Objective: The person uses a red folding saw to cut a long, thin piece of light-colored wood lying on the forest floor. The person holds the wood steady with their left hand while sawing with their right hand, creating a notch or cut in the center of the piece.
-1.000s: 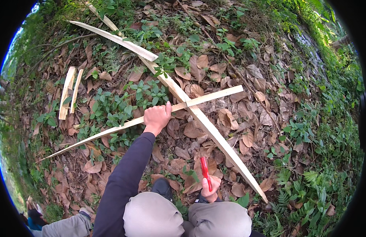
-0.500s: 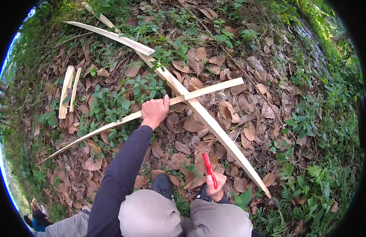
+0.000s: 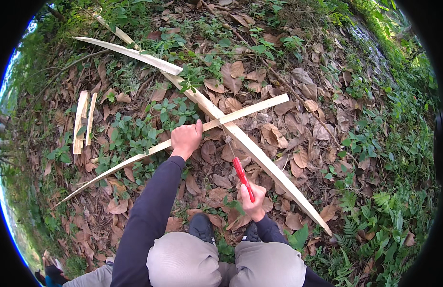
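My left hand (image 3: 186, 138) is closed around a thin pale wooden strip (image 3: 257, 108), which slants from the lower left to the upper right. The strip lies across a longer, thicker wooden beam (image 3: 269, 164) on the ground. In my right hand (image 3: 254, 204) is the red handle of a saw (image 3: 241, 173). Its thin blade reaches forward to the strip, right where the strip crosses the beam. How deep the blade sits in the wood cannot be made out.
Another pale wooden piece (image 3: 130, 53) rests over the beam's far part. Two short offcuts (image 3: 80, 122) lie at the left. Dry brown leaves and green plants cover the ground. My shoes (image 3: 201, 227) are close below the wood. At the lower left shows another person's trouser leg (image 3: 90, 278).
My right hand has moved forward and slightly left with the saw, bringing it up to the crossing. The left hand keeps its hold on the strip.
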